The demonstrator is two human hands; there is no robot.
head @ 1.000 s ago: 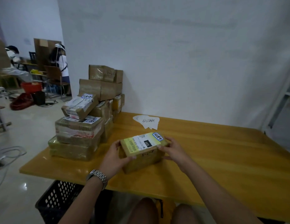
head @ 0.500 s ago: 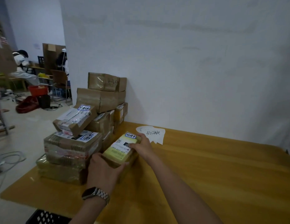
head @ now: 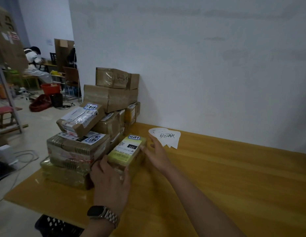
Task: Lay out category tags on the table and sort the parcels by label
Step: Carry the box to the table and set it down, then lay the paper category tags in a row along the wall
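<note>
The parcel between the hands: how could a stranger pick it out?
On the yellow table, a stack of brown boxes stands at the left by the wall. The parcel lies at its right foot, near the paper tags. It alone has a yellow-green label.

We are seeing a glossy wooden worktop (head: 234, 177). Shiny tape (head: 106, 77) is wrapping each cardboard parcel (head: 133, 166) beside matt paper tags (head: 167, 137).

"220" on small parcel (head: 125, 155)
</note>
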